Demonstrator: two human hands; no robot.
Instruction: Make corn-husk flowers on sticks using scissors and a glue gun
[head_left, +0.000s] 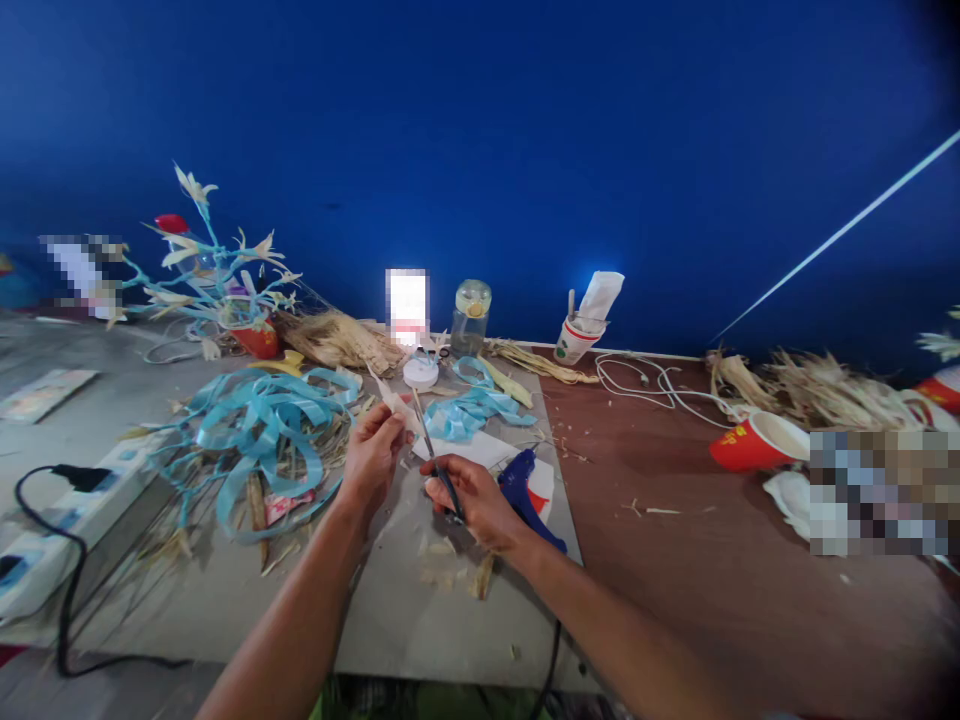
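My left hand [373, 448] is closed in a pinch on a pale, pointed strip of corn husk [389, 394] that sticks up and away from it. My right hand [472, 500] is closed round the handles of scissors [431, 448], whose blades reach up to the husk strip beside my left fingers. Both hands hover over a grey board [420, 610], with small husk cuttings [450, 565] lying below them. A blue glue gun [525, 490] lies just right of my right hand.
A tangle of light-blue ribbon [255, 425] lies left of my hands, more ribbon [472, 408] beyond. A ribbon-wrapped branch stands in a red pot [255, 338]. Glass jar [470, 315], paper cup [574, 340], white cable [645, 385], tipped red cup [750, 442], power strip [67, 500], husk piles [345, 345].
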